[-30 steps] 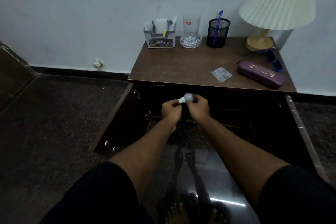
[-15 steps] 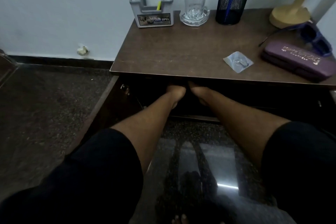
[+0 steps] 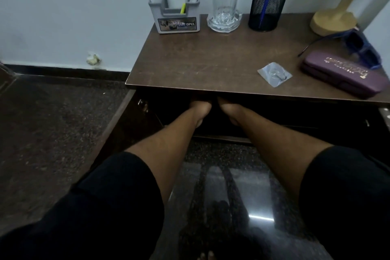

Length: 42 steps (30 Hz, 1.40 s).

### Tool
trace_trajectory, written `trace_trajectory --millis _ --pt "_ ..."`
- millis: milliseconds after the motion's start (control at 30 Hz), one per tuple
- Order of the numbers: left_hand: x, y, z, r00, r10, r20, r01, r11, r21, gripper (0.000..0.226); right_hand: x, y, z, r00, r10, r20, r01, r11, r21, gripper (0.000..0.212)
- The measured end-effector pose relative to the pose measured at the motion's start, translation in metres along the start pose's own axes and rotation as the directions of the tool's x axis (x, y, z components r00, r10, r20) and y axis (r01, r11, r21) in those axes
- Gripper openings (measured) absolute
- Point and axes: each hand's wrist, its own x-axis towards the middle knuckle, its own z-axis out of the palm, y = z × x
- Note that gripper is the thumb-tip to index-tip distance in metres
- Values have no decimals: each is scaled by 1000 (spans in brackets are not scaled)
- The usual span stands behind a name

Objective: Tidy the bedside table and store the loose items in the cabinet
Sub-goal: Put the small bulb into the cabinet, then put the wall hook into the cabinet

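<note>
Both my forearms reach into the dark open cabinet under the brown bedside table (image 3: 211, 63). My left hand (image 3: 200, 107) and my right hand (image 3: 229, 110) are side by side just below the tabletop's front edge. Their fingers are hidden in the shadow, and the small white bulb is not visible. On the tabletop lie a small clear plastic packet (image 3: 274, 74), a purple glasses case (image 3: 341, 74) and blue sunglasses (image 3: 363, 46) resting partly on the case.
Along the wall stand a grey organizer (image 3: 176, 12), a glass (image 3: 225, 0) on a glass dish, a black mesh pen holder (image 3: 268, 6) and a lamp base (image 3: 333, 21). The left cabinet door (image 3: 126, 120) stands open; the right door's edge (image 3: 385, 116) shows.
A second ago both hands held a small white bulb in front of the cabinet. They have since moved forward into the cabinet, and the bulb has gone out of sight.
</note>
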Motion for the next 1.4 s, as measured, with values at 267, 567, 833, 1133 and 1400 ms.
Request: trace_trajectory --millis 267,567,833,1133,1400 --pt "-45 -10 -9 990 29 -138 -30 1000 -2 35 -39 7 -12 986 66 -154 -61 998 34 38" --pt "-102 -16 -14 977 172 -130 -167 985 46 27 -107 2 -32 990 -76 -115 68 995 -78 18" --pt "-150 22 -7 937 324 -133 -320 946 54 20 -171 -24 -80 935 -281 -217 242 951 -191 10" --pt "-171 76 26 921 367 -133 -371 929 0 14 -182 -53 -127 824 -405 -397 280 899 -335 27" --pt "-145 107 51 936 331 -118 -326 943 61 28 -160 -65 -141 812 -493 -313 300 812 -500 34"
